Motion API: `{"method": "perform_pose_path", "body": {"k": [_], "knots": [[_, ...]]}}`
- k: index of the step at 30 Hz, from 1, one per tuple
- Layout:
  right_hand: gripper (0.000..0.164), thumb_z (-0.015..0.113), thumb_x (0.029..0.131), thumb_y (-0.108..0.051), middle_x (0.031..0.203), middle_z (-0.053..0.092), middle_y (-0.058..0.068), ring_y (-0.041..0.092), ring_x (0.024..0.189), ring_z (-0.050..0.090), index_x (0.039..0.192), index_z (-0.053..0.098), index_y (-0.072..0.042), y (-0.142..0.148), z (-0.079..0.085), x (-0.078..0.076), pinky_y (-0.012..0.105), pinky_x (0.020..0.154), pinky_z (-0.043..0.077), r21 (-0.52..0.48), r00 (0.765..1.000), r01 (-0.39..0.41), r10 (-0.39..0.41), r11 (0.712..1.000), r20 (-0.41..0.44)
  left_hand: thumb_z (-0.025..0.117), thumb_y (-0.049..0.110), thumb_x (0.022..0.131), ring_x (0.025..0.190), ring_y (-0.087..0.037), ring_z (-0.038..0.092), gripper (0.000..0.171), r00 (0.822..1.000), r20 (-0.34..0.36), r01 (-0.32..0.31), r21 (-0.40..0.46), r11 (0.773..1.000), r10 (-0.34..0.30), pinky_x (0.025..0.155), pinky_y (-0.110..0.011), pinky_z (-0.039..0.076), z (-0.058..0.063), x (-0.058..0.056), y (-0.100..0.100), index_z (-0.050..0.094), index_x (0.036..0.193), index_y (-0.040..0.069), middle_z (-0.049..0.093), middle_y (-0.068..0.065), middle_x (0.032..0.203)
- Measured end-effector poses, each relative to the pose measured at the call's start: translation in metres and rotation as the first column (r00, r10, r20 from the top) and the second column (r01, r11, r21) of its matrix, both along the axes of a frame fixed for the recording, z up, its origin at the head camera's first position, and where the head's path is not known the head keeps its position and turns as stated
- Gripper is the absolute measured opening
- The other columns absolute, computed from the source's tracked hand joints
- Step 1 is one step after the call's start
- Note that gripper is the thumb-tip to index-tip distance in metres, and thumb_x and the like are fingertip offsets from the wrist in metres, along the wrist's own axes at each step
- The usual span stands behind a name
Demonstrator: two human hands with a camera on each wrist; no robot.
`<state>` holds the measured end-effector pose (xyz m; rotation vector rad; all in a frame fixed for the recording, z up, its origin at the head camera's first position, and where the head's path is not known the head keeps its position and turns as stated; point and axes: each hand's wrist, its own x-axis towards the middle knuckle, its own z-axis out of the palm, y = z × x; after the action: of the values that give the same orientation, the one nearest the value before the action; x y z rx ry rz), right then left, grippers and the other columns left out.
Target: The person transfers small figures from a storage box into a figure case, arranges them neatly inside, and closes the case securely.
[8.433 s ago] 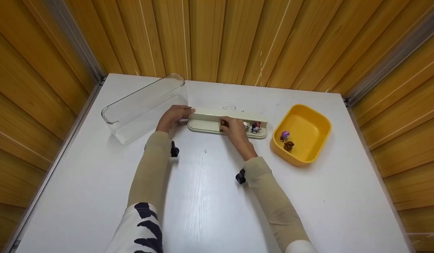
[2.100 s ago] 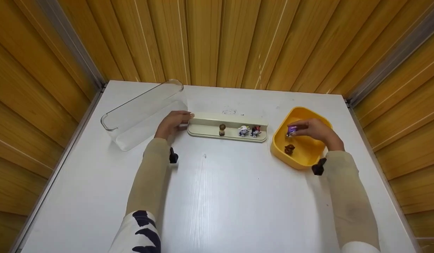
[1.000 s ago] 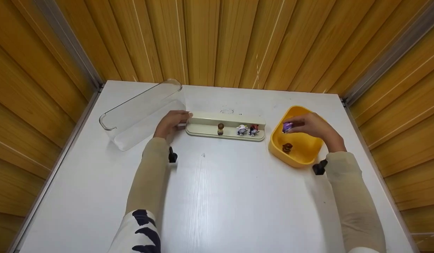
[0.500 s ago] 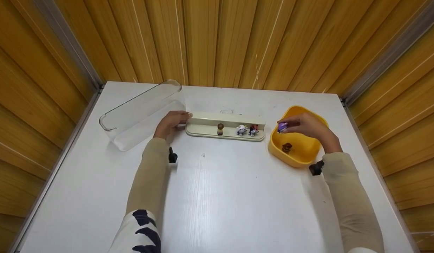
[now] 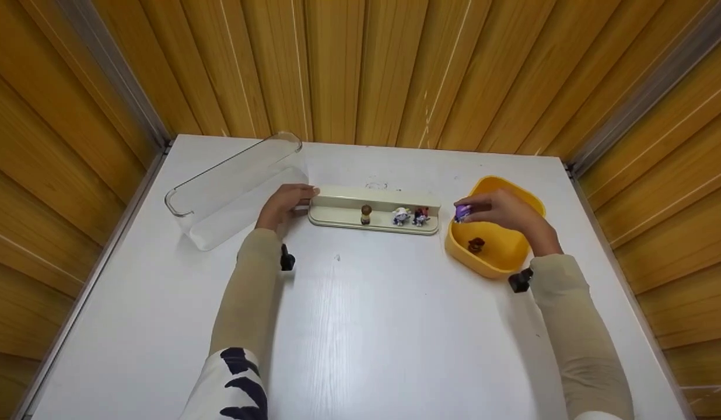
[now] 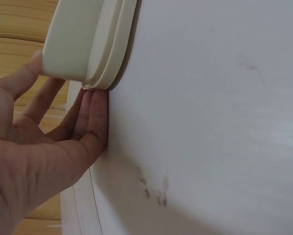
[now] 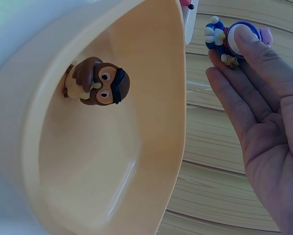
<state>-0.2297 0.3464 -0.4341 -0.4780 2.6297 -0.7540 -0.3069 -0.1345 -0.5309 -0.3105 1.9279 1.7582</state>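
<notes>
At the left end of a cream display base (image 5: 337, 219), my left hand (image 5: 284, 204) holds its corner, thumb on the raised ledge and fingers against the end, as the left wrist view shows. On the base stand a brown-topped figurine (image 5: 366, 214), a white figurine (image 5: 401, 216) and a red-and-black figurine (image 5: 420, 216). My right hand (image 5: 503, 211) pinches a purple-topped figurine (image 5: 462, 212) between thumb and fingers, above the left rim of a yellow bin (image 5: 483, 269). Inside that bin lies a brown owl figurine (image 7: 100, 81).
A clear plastic cover (image 5: 232, 189) lies open side up at the back left of the white table (image 5: 349, 326). Wood-patterned panels (image 5: 331, 70) wall in the back and sides. Dark smudges mark the tabletop behind the base.
Over the last seconds my right hand left the brown-topped figurine standing on the base, took the purple-topped figurine from the bin and moved it left to the rim. My left hand stays put.
</notes>
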Motion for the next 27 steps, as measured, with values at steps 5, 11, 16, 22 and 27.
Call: {"method": "perform_pose_path", "body": {"k": [5, 11, 16, 22, 27], "knots": [[0.041, 0.073, 0.096, -0.026, 0.122, 0.072, 0.006, 0.026, 0.104, 0.068, 0.136, 0.067, -0.022, -0.003, 0.000, 0.000, 0.046, 0.097, 0.055, -0.015, 1.000, -0.010, 0.010, 1.000, -0.012, 0.069, 0.029, 0.099, 0.124, -0.022, 0.059, 0.053, 1.000, 0.002, 0.002, -0.011, 1.000, -0.002, 0.108, -0.037, 0.047, 0.001, 0.000, 0.000, 0.055, 0.145, 0.007, 0.063, -0.009, 0.135], [0.040, 0.074, 0.096, -0.025, 0.119, 0.073, 0.004, 0.024, 0.100, 0.068, 0.135, 0.068, -0.024, -0.007, -0.004, 0.000, 0.045, 0.096, 0.056, -0.018, 1.000, -0.014, 0.013, 1.000, -0.023, 0.069, 0.029, 0.098, 0.125, -0.023, 0.057, 0.054, 1.000, 0.012, -0.007, -0.011, 1.000, 0.007, 0.109, -0.037, 0.046, 0.002, 0.001, 0.000, 0.054, 0.146, 0.008, 0.062, -0.008, 0.137], [0.039, 0.074, 0.095, -0.024, 0.118, 0.073, 0.005, 0.029, 0.101, 0.068, 0.134, 0.068, -0.023, -0.009, -0.006, -0.001, 0.044, 0.094, 0.056, -0.022, 1.000, -0.015, 0.014, 1.000, -0.013, 0.070, 0.029, 0.098, 0.125, -0.023, 0.058, 0.054, 1.000, 0.011, -0.013, -0.009, 1.000, 0.014, 0.109, -0.038, 0.045, 0.002, 0.002, -0.001, 0.055, 0.145, 0.009, 0.063, -0.008, 0.135], [0.039, 0.074, 0.095, -0.025, 0.119, 0.073, 0.004, 0.034, 0.102, 0.067, 0.134, 0.068, -0.026, -0.012, -0.006, 0.000, 0.041, 0.094, 0.056, -0.020, 1.000, -0.003, 0.003, 1.000, -0.003, 0.069, 0.027, 0.098, 0.123, -0.023, 0.059, 0.052, 1.000, 0.002, -0.015, -0.006, 1.000, 0.015, 0.107, -0.037, 0.047, 0.003, 0.002, 0.000, 0.056, 0.144, 0.007, 0.064, -0.008, 0.135], [0.039, 0.074, 0.095, -0.024, 0.119, 0.074, 0.004, 0.032, 0.102, 0.068, 0.133, 0.069, -0.028, -0.014, -0.007, 0.001, 0.043, 0.094, 0.056, -0.012, 1.000, -0.006, 0.006, 1.000, -0.009, 0.069, 0.026, 0.098, 0.122, -0.022, 0.060, 0.048, 1.000, -0.004, -0.008, -0.006, 1.000, 0.008, 0.104, -0.036, 0.050, 0.001, 0.000, 0.001, 0.058, 0.141, 0.006, 0.063, -0.009, 0.135]]}}
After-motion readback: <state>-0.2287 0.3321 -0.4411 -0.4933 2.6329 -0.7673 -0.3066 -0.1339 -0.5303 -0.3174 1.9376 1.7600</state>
